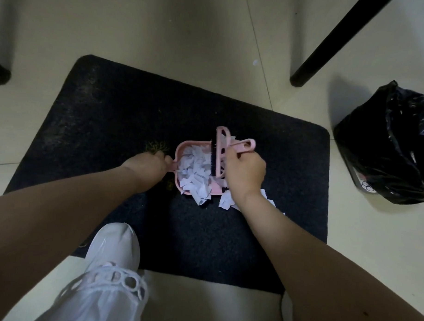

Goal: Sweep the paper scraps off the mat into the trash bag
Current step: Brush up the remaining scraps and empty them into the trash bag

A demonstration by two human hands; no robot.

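The black mat lies on a pale tiled floor, and everything else is placed against it. Near the mat's centre sits a small pink dustpan, its tray heaped with white paper scraps. The left hand rests at the dustpan's left side, fingers curled round its short handle and holding it down on the mat. The right hand is at the dustpan's right side, fingers and thumb wrapped round the handle of a pink brush. The brush stands on edge across the open mouth of the dustpan, its dark bristles touching the heap of scraps. A few more scraps lie loose on the mat just below the dustpan's front corner, partly hidden under the right wrist, and one or two more show beyond the wrist on its right.

The black trash bag sits on the floor off the mat's right edge, well apart from the dustpan, its mouth crumpled. A black furniture leg slants down to the floor beyond the mat's far right corner. A white shoe overlaps the mat's near edge, with a white lace-trimmed hem above it.
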